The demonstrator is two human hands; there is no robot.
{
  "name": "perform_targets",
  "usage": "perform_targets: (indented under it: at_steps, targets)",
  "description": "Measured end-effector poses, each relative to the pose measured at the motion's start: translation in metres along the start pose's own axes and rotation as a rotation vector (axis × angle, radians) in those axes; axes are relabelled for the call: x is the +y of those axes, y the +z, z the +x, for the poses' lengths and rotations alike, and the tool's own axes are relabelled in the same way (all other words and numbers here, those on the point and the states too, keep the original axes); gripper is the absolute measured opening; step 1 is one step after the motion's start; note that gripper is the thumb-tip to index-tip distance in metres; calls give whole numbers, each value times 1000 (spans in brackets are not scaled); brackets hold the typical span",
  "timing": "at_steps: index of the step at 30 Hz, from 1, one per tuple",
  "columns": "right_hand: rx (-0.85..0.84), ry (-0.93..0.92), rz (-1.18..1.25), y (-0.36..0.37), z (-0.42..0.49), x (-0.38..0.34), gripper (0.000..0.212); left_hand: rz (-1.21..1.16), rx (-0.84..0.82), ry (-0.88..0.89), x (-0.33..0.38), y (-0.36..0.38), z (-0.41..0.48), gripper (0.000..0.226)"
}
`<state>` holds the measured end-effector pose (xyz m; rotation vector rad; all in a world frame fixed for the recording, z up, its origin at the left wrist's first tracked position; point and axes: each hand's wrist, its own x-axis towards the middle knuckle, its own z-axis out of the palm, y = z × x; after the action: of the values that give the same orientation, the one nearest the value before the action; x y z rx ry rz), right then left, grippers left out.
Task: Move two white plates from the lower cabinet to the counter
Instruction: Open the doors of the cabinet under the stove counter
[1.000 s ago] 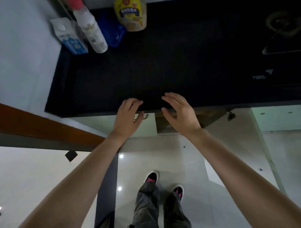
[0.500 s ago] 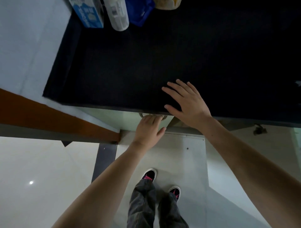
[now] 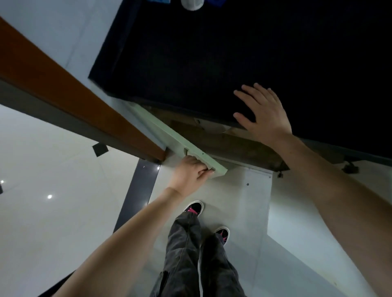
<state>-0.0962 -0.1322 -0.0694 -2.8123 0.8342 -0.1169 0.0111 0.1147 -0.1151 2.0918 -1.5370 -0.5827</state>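
Observation:
My left hand grips the handle on the pale green cabinet door, which stands swung open below the counter. Inside the opened lower cabinet, the curved edge of a white plate shows on a brown shelf, partly hidden under the counter's front edge. My right hand rests flat with fingers spread on the front edge of the black counter, holding nothing.
A white bottle and blue packaging stand at the counter's far left corner. A brown and grey door frame runs diagonally at left. A second cabinet door hangs open over the pale floor. My feet stand below.
My left hand took the door handle and pulled the green door outward, exposing the cabinet interior and a plate edge. My right hand stayed on the counter edge. The view tilted downward.

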Motion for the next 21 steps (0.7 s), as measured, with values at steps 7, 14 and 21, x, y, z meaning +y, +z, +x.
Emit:
perform_targets:
  at_steps: [7, 14, 21]
  targets:
    - [13, -12, -8, -1, -1, 0, 59, 42, -131, 125, -58, -31, -94, 17]
    - [35, -15, -41, 5, 1, 6, 60, 92, -188, 120, -88, -47, -123, 27]
    - [53, -16, -31, 6, 2, 9, 59, 149, 272, 76, -50, -44, -115, 19]
